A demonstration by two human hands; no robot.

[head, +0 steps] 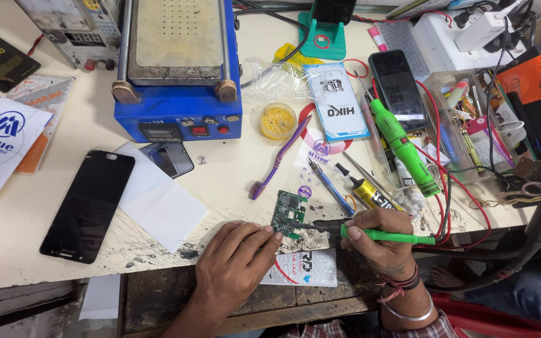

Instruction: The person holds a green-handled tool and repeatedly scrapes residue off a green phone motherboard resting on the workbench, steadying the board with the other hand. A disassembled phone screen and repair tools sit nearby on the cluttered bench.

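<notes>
A small green circuit board [287, 211] lies near the front edge of the worn white workbench [233, 169]. My left hand [236, 263] rests flat beside it, with fingertips touching the board's lower edge. My right hand [380, 241] grips a green-handled soldering iron [383, 236] like a pen. Its dark tip reaches left onto the board. A red thread and a metal bangle circle my right wrist.
A black phone screen [87, 205] and white paper [158, 200] lie at left. A blue heating plate machine [176, 69] stands at the back. A purple toothbrush [280, 156], yellow flux tin [277, 120], glue tube [364, 191], a second green tool [402, 144], a phone [397, 87] and a cluttered parts tray [471, 119] crowd the right.
</notes>
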